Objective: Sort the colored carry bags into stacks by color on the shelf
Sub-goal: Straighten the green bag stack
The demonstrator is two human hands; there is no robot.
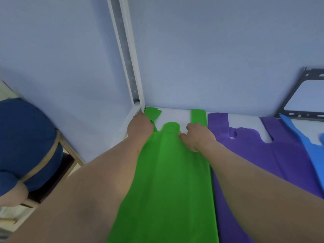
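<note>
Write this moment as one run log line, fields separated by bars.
stage: laying green bag | left hand: grips its left handle | right hand: rests on its top | beside: purple bag, blue bag

Both arms are stretched out forward, bare from the elbow down, forearms running roughly side by side and closing in a bit toward the hands. The left hand (140, 127) is knuckles-up with the fingers curled under (can't see the tips from here). The right hand (199, 135) sits palm-down, fingers bent and bunched, thumb poking out toward the left one.
</note>
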